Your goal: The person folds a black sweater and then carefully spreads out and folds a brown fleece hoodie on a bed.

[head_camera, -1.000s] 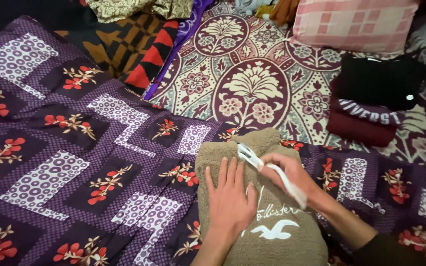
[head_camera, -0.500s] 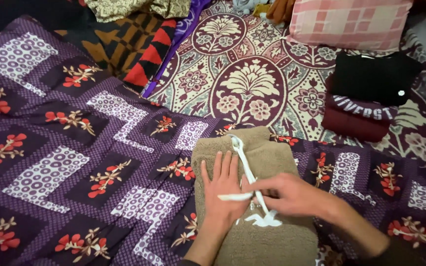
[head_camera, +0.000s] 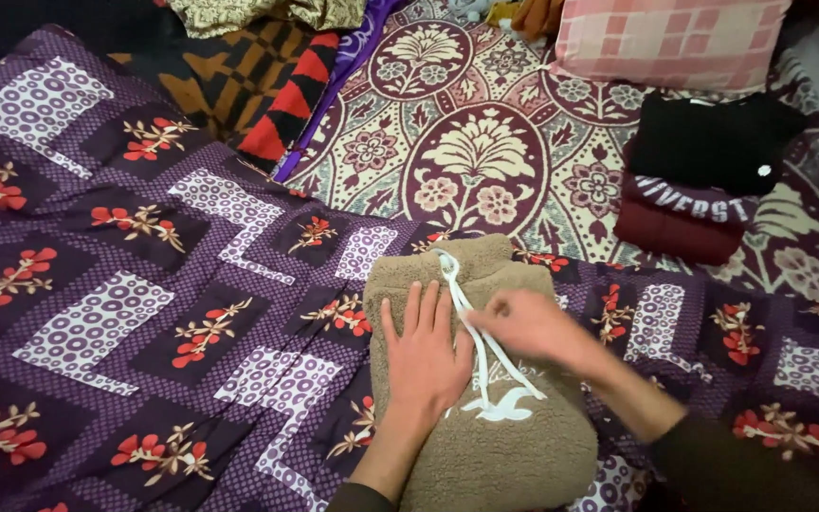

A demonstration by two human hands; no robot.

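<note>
A folded tan fleece hoodie (head_camera: 514, 446) with a white printed bird lies on a purple patterned quilt (head_camera: 144, 284) in front of me. My left hand (head_camera: 424, 356) rests flat on its left half, fingers together and pointing away. My right hand (head_camera: 523, 327) hovers blurred over the hoodie's middle, fingertips at the white drawstring (head_camera: 462, 308). The drawstring runs from the hoodie's top edge down toward the bird print. Whether the fingers pinch the cord is unclear.
Beyond the quilt lies a maroon and cream floral rug (head_camera: 485, 161). A stack of folded clothes, black on top of maroon (head_camera: 703, 180), sits at the right. A pink checked pillow (head_camera: 675, 43) is at the back. Black, orange and red fabric (head_camera: 258, 90) lies back left.
My right hand has moved up from the hoodie's lower middle toward its centre. The drawstring, looped across my left hand before, now lies straight down the hoodie. My left hand stayed put.
</note>
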